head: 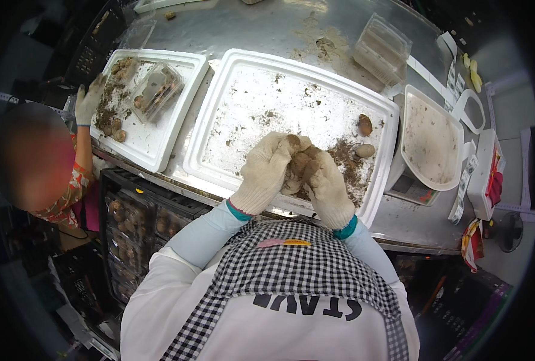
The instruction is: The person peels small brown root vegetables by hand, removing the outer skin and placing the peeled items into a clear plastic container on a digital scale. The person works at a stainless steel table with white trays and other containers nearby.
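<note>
My gloved left hand [267, 164] and gloved right hand [328, 187] meet over the near side of a large white foam tray [204, 131]. Between their soil-stained fingers is a brownish, rounded piece, apparently a small tuber [300, 164]; the fingers hide much of it. To the right of my hands, a pale tuber [365, 150] lies beside loose soil and root scraps [346, 158]. A darker brown tuber [364, 125] rests farther back, near the tray's right wall. Crumbs of dirt are scattered across the tray floor.
A co-worker's gloved hand [89, 101] is at a smaller foam tray [190, 72] holding a clear clamshell box [156, 92] of tubers. On the right, a white plastic tray [432, 140] sits on a scale [412, 189]. Stacked clear containers [382, 49] stand behind. Crates [132, 216] with packed tubers are below left.
</note>
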`<state>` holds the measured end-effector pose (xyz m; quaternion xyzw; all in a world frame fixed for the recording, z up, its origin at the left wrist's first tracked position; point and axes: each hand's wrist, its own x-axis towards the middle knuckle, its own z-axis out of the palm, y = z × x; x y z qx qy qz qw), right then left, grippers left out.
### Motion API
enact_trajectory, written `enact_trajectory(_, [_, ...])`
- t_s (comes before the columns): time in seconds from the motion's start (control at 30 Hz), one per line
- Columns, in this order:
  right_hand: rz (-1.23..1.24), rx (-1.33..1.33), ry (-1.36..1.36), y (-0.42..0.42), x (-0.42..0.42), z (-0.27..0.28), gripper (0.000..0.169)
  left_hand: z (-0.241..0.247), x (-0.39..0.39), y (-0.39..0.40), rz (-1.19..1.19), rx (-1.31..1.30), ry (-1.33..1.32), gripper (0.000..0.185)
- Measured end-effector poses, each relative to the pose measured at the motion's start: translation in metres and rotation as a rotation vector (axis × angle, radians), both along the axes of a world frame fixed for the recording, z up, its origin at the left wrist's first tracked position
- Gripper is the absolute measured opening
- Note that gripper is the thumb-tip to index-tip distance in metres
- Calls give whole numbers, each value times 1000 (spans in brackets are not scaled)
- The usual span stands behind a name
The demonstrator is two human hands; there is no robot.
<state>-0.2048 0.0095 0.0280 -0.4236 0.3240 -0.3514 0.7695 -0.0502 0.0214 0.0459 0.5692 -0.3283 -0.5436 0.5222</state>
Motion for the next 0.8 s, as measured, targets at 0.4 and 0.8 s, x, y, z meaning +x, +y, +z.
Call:
enact_trajectory(0.4, [-29, -120, 152, -8, -8, -4, 51, -1, 33, 1, -421, -7, -222, 48])
enact_trajectory(0.8, [11, -716, 697, -14, -9, 3, 41, 28, 21, -1, -510, 17, -590, 49])
